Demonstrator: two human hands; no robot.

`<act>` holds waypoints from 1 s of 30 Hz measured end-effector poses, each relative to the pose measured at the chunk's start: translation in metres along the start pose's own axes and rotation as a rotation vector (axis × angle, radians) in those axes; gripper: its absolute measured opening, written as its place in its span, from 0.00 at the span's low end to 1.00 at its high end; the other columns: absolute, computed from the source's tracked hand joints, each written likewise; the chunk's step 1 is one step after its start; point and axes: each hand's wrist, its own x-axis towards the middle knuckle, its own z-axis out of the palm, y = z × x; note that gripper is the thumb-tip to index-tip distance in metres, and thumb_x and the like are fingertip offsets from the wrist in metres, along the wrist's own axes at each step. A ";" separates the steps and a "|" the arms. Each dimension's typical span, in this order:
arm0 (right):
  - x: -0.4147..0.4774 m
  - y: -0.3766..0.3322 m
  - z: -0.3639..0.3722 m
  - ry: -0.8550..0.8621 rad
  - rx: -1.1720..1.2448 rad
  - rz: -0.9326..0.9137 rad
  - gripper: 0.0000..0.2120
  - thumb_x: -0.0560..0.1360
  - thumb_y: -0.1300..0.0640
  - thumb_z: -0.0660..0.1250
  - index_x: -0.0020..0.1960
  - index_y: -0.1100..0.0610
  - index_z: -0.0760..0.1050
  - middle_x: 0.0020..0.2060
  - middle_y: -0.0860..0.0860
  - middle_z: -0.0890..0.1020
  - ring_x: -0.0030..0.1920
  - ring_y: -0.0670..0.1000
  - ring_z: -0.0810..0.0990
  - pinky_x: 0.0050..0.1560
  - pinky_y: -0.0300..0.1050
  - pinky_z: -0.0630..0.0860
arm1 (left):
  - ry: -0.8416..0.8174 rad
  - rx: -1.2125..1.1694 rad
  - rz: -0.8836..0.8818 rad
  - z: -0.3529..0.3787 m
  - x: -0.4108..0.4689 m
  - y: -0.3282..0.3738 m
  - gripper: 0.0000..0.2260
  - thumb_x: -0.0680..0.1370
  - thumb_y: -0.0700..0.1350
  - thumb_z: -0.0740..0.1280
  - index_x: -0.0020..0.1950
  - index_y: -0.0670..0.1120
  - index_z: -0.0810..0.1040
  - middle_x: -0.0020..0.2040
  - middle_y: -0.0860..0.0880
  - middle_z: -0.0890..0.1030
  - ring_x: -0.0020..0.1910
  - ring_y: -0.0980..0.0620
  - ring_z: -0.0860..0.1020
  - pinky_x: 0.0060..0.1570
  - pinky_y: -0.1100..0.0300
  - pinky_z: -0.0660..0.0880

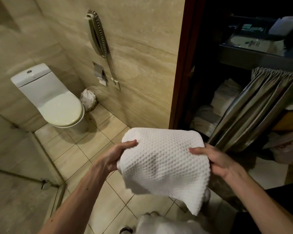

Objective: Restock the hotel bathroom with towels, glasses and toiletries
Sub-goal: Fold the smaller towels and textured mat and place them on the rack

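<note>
Head view: left hand (116,155) and right hand (215,160) each grip a side of a folded white towel (162,162), thumbs on top, held in the air over the tiled floor (85,149). Toilet (57,105) far left, lid down; linen cart (254,102) with stacked towels at right, beyond the door frame.

A hotel bathroom is indicated: a toilet (57,105), a wall-mounted telephone (97,33) and a lined bin (88,100) are set against stone-tiled walls (142,48), and a housekeeping cart (260,53) stocked with folded linen (225,97) is seen at the doorway (184,65)
</note>
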 end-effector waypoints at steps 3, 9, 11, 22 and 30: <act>0.011 -0.020 0.002 0.019 -0.051 0.021 0.39 0.57 0.66 0.82 0.66 0.66 0.72 0.55 0.64 0.82 0.53 0.62 0.84 0.43 0.51 0.82 | -0.090 0.034 -0.004 0.004 -0.002 0.008 0.27 0.54 0.40 0.86 0.49 0.34 0.84 0.50 0.37 0.84 0.45 0.40 0.84 0.41 0.48 0.84; 0.003 -0.101 0.042 -0.012 -0.203 -0.206 0.25 0.64 0.67 0.67 0.61 0.71 0.72 0.42 0.60 0.86 0.41 0.54 0.86 0.37 0.45 0.82 | -0.059 0.289 0.223 0.036 -0.033 0.094 0.39 0.64 0.36 0.80 0.72 0.36 0.66 0.50 0.38 0.82 0.41 0.41 0.84 0.30 0.53 0.82; -0.012 -0.137 0.056 -0.081 -0.235 -0.405 0.33 0.63 0.67 0.71 0.68 0.69 0.69 0.49 0.60 0.85 0.48 0.56 0.85 0.43 0.47 0.82 | -0.019 0.395 0.440 0.051 -0.055 0.130 0.31 0.71 0.30 0.70 0.72 0.40 0.66 0.47 0.40 0.83 0.38 0.44 0.84 0.28 0.56 0.81; -0.029 -0.142 0.073 -0.325 -0.337 -0.696 0.14 0.48 0.53 0.84 0.32 0.52 0.84 0.57 0.52 0.84 0.60 0.55 0.81 0.52 0.48 0.81 | -0.135 0.493 0.965 0.051 -0.071 0.133 0.07 0.62 0.46 0.80 0.37 0.50 0.86 0.55 0.48 0.85 0.57 0.49 0.83 0.49 0.58 0.80; -0.010 -0.134 0.054 -0.252 -0.413 -0.677 0.24 0.66 0.54 0.77 0.61 0.54 0.78 0.61 0.57 0.81 0.62 0.56 0.79 0.58 0.51 0.79 | -0.111 0.418 0.922 0.043 -0.066 0.128 0.18 0.67 0.39 0.76 0.56 0.50 0.83 0.57 0.44 0.84 0.56 0.46 0.83 0.48 0.52 0.82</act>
